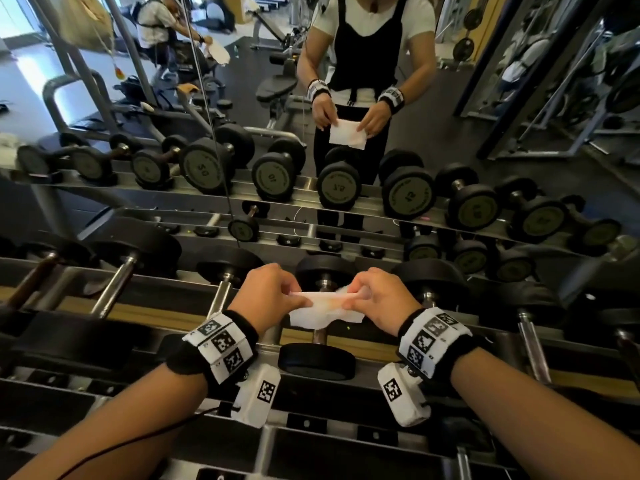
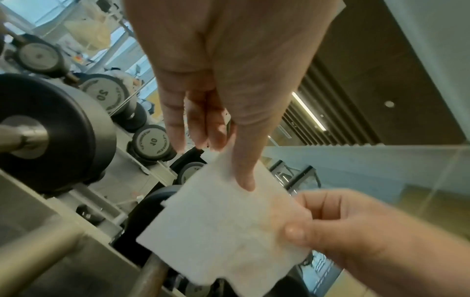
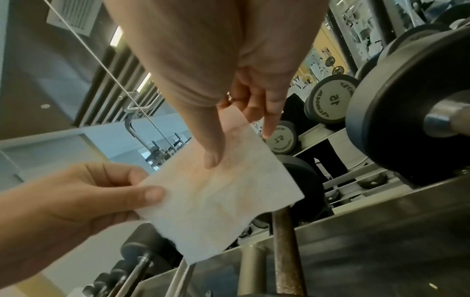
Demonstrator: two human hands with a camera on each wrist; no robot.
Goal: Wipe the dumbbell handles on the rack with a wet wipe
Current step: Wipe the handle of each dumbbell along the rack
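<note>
A white wet wipe [image 1: 325, 310] with faint orange stains is stretched flat between my two hands above the rack. My left hand [image 1: 298, 299] pinches its left edge with thumb over fingers. My right hand [image 1: 356, 293] pinches the right edge. In the left wrist view the left thumb [image 2: 244, 172] lies on the wipe [image 2: 218, 231]. The right wrist view shows the right thumb [image 3: 211, 154] on the wipe [image 3: 216, 201]. Directly under the wipe lies a small dumbbell [image 1: 317, 361] with a rusty handle [image 3: 287, 251], mostly hidden in the head view.
The steel rack [image 1: 377, 346] holds more black dumbbells left [image 1: 114, 289] and right [image 1: 530, 337] of my hands. A mirror [image 1: 242, 98] stands right behind the rack, repeating the dumbbells, me and another person. Lower rack tiers [image 1: 311, 441] sit under my forearms.
</note>
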